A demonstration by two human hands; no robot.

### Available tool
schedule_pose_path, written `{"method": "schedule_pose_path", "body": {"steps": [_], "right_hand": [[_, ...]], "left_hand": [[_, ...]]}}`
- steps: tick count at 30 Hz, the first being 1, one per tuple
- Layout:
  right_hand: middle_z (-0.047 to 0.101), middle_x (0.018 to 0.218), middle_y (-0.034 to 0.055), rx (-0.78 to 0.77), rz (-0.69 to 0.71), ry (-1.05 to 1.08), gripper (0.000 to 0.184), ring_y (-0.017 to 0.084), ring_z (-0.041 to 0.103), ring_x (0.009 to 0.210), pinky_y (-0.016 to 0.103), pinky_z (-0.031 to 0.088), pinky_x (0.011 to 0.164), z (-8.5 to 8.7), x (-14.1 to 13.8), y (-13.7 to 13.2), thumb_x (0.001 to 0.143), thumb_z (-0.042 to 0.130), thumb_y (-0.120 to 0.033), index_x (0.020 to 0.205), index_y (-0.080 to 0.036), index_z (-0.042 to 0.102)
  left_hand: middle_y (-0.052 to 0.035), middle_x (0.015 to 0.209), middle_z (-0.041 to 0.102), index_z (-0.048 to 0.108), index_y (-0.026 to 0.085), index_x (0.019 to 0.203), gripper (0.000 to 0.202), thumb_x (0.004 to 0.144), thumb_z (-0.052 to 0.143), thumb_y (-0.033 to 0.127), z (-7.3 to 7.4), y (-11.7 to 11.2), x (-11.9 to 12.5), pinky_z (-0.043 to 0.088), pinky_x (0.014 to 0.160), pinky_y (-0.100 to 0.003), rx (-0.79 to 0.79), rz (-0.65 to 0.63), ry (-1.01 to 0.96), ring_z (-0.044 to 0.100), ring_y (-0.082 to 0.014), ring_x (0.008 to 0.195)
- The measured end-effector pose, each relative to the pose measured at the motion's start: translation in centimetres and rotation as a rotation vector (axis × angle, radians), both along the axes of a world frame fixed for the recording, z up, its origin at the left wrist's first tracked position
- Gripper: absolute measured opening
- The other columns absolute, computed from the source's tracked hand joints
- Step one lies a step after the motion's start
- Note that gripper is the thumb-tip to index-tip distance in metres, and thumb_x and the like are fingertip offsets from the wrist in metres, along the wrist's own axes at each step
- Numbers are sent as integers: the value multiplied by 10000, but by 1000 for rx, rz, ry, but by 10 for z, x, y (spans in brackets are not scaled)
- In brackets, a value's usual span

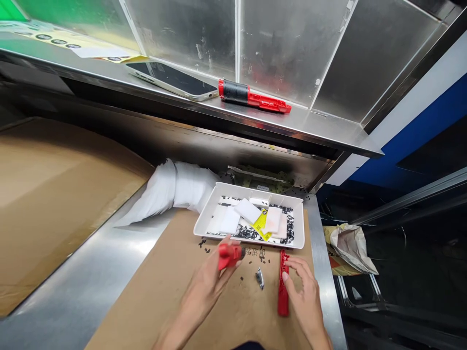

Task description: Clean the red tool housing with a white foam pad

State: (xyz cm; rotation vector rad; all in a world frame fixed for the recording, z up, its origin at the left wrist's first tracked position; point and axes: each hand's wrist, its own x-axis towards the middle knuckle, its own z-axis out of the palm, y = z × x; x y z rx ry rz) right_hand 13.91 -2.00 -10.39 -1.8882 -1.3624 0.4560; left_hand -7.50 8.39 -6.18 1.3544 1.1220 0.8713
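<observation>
Left hand at 6 o'clock of the view, fingers curled and clamped on a short red plastic tool body with a black tip, held just above the flat brown cardboard sheet that covers the steel bench. Right hand at 5 o'clock, fingers loosely spread, fingertips touching the upper part of a long narrow red plastic strip that lies flat on the cardboard, running 12 to 6; not closed round it. Between the two hands, a small grey metal clip lies on the cardboard, touching neither. Small black screws or bits scattered on the cardboard at 12 o'clock of the hands; too small to tell which. Just beyond them, a shallow white rectangular plastic tray holding white flat pads, a yellow label and more of the black bits. At 10 o'clock of the tray, a curved stack of white sheets. On the steel shelf above: a white-edged smartphone lying flat, and at its 3 o'clock, touching or just beside it, an assembled red and black cylindrical tool. At 3 o'clock of the bench, off its edge, a crumpled grey bag
</observation>
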Motion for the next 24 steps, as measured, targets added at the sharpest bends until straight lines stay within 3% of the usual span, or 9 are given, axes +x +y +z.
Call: {"method": "schedule_pose_path", "body": {"steps": [3,5,8,11,14,18,20,22,24], "right_hand": [[673,882,40,-124,88,-12,183,171,669,727,261,526,652,-32,-7,12,892,480,-211,882,-200,662],[659,830,25,-159,97,-46,138,179,656,693,262,495,631,-53,-20,19,804,553,-136,825,-209,668],[640,855,34,-187,77,-91,211,228,654,766,276,466,635,-78,-39,28,666,626,-58,792,-220,670],[627,825,41,-169,46,-78,157,235,653,759,275,459,613,-83,-46,32,682,604,-60,710,-211,640],[652,814,44,-114,55,-1,130,208,658,729,271,498,629,-63,-39,29,776,562,-110,736,-202,644],[682,805,51,-32,119,152,215,176,681,733,224,550,629,-11,-17,11,901,545,-288,734,-188,636],[709,882,81,65,133,275,217,195,710,810,224,580,660,16,-11,-1,904,578,-329,762,-183,654],[724,964,109,215,57,441,164,220,731,835,252,610,687,39,-15,-12,874,648,-329,943,-182,671],[726,971,114,358,-65,575,366,233,744,798,285,632,675,57,-27,-22,862,678,-337,1190,-194,602]], "left_hand": [[-76,1178,666,726,221,1000,299,707,788,221,2,3,-3,184,1158,-297,107,4,3,341,-305,1388],[-75,1229,637,712,223,1023,302,731,776,265,2,1,-4,210,1147,-290,117,64,-3,349,-295,1381],[-65,1187,653,671,239,1068,371,738,774,374,4,-1,-5,326,1095,-307,-54,190,-213,490,-287,1269],[-37,1037,706,622,250,1151,486,736,758,464,9,-2,-6,498,938,-310,-344,286,-579,622,-269,1102],[-52,1149,694,602,230,1212,487,774,741,394,13,-4,-3,570,783,-264,-540,317,-680,677,-190,885],[-61,796,704,692,145,1058,273,883,614,339,14,-17,7,552,584,-208,-791,242,-769,618,-126,624],[-84,777,701,723,121,971,209,896,594,267,14,-26,14,589,733,-297,-891,163,-912,664,-171,728],[-134,942,733,733,126,987,176,866,627,196,14,-35,20,539,942,-467,-929,95,-1024,684,-276,970],[-161,1077,728,719,148,1081,258,830,679,193,14,-43,25,510,984,-512,-937,35,-1054,641,-346,1107]]}}
